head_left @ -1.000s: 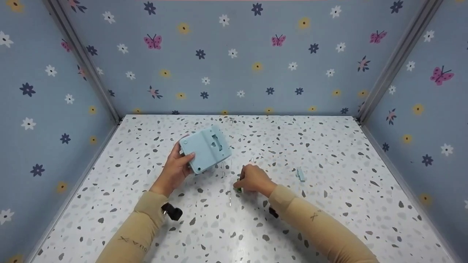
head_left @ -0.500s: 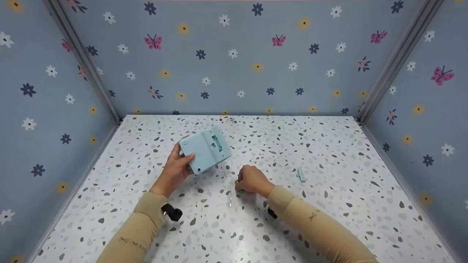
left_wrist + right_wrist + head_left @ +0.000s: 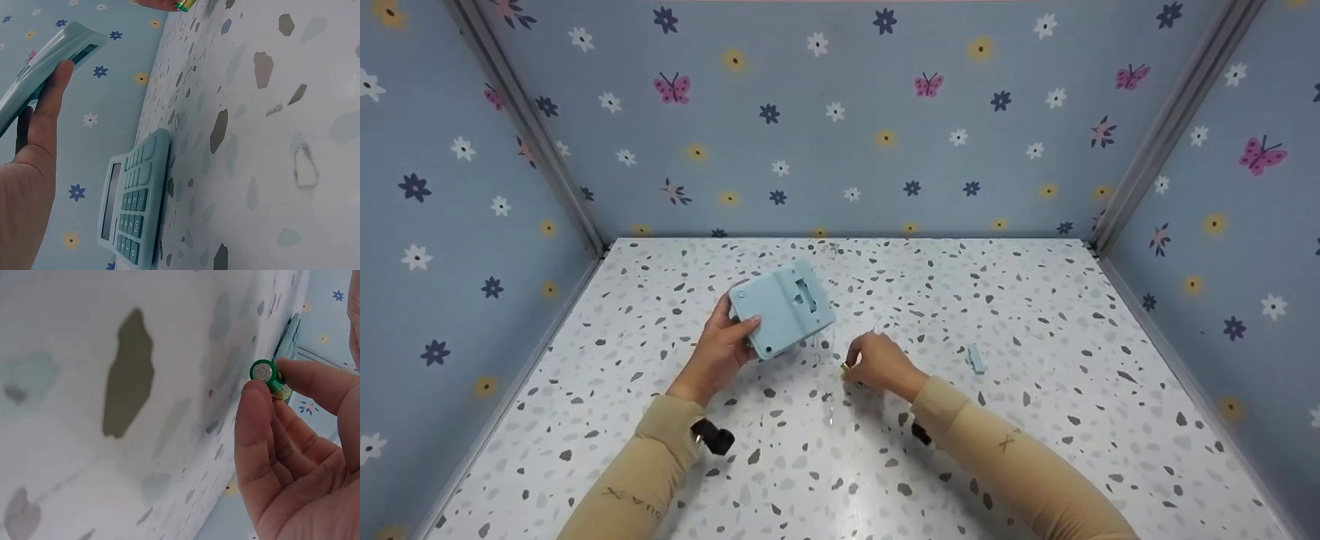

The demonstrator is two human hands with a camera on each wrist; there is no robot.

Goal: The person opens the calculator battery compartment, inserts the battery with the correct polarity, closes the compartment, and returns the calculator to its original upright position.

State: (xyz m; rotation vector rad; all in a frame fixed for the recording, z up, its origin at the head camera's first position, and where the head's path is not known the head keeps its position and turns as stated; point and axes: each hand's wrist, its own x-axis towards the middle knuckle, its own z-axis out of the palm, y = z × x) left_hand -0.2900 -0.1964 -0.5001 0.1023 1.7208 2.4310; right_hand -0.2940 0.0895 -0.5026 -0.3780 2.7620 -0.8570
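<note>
My left hand (image 3: pixel 720 352) grips a pale blue calculator (image 3: pixel 780 307), its back toward the head camera and tilted above the table. A slotted battery compartment in that back lies uncovered. In the right wrist view, my right hand (image 3: pixel 298 455) pinches a small green and gold battery (image 3: pixel 270 377) between thumb and fingertips. The battery is apart from the calculator, to its lower right in the head view. The small pale blue battery cover (image 3: pixel 975 359) lies on the table right of my right hand.
The speckled white table (image 3: pixel 1035 450) is bounded by flowered blue panels (image 3: pixel 840 120) at the back and sides. Low in the left wrist view is a calculator face (image 3: pixel 132 202) with keys and display; how it relates to the held one I cannot tell.
The battery has turned and risen slightly in my right fingers, showing its gold part where green showed before. My left hand and the calculator stay nearly still.
</note>
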